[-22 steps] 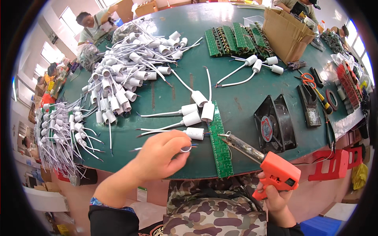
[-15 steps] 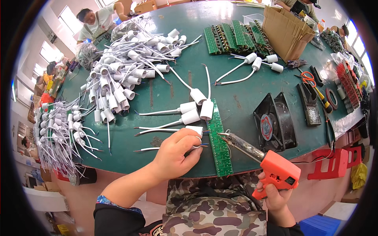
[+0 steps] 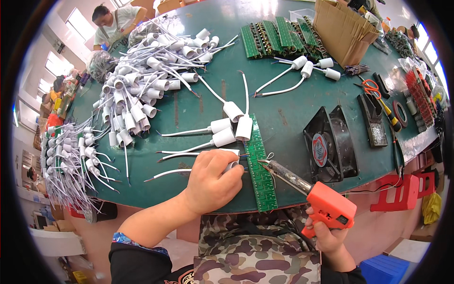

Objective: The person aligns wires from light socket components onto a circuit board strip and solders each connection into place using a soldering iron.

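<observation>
My left hand (image 3: 213, 182) pinches a white cylindrical cap (image 3: 231, 165) with a white cable (image 3: 166, 174) trailing to the left. Thin wire ends from that side reach the left edge of a green circuit board strip (image 3: 265, 189). The fingers hide most of the cap. My right hand (image 3: 328, 234) is wrapped round the handle of a red soldering gun (image 3: 332, 206). Its metal tip hangs over the upper middle of the strip, beside a small loop of wire; contact is hard to tell. Several more white caps (image 3: 223, 137) with cables lie along the strip's left side.
A large heap of cabled white caps (image 3: 137, 87) covers the left of the green table (image 3: 208, 102). To the right stand a black fan (image 3: 331, 144), a black tray (image 3: 373, 123) and orange scissors (image 3: 371, 89). Board stacks (image 3: 279, 38) and a cardboard box (image 3: 343, 31) sit behind. A person (image 3: 116, 23) works far left.
The cap in my left hand has turned a little, and its cable now bends more on the left. The soldering gun stays over the strip. The whole view has shifted slightly.
</observation>
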Tool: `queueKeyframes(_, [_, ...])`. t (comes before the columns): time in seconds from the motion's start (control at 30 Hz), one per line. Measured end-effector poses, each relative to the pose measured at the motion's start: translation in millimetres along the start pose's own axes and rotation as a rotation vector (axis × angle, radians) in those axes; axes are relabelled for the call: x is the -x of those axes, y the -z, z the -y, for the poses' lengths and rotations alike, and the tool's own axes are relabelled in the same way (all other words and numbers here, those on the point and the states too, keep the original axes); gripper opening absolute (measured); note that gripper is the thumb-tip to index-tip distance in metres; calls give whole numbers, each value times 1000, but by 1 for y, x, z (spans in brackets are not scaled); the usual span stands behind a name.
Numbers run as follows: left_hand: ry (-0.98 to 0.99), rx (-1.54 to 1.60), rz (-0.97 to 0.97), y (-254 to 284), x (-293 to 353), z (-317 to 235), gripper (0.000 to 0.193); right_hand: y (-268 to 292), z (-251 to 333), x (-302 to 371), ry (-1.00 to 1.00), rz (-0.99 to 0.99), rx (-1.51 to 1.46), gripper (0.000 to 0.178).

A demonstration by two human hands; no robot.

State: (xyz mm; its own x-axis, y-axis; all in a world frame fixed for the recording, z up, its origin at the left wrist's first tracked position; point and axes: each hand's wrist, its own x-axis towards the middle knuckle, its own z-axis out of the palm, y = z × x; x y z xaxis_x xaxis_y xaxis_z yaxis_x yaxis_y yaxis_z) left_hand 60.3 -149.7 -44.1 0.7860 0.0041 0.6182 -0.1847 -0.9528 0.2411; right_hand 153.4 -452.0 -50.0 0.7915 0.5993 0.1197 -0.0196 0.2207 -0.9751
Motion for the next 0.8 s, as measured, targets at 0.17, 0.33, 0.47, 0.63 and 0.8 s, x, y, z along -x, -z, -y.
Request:
queueKeyframes(0.17, [-53, -103, 17, -4, 0, 0, 32, 2, -4, 0, -62, 27, 117, 26])
queueKeyframes(0.33, [-75, -135, 5, -11, -3, 3, 23, 6, -16, 2, -26, 53, 267, 20])
queueKeyframes(0.47, [-56, -189, 25, -12, -3, 2, 20, 7, -19, -1, 30, 82, 345, 19])
queueKeyframes(0.63, [-45, -198, 32, -14, -2, 2, 19, 10, -26, -2, 124, 108, 412, 23])
queueKeyframes(0.8, [-34, -205, 35, -14, -1, 1, 19, 13, -30, -4, 204, 189, 431, 44])
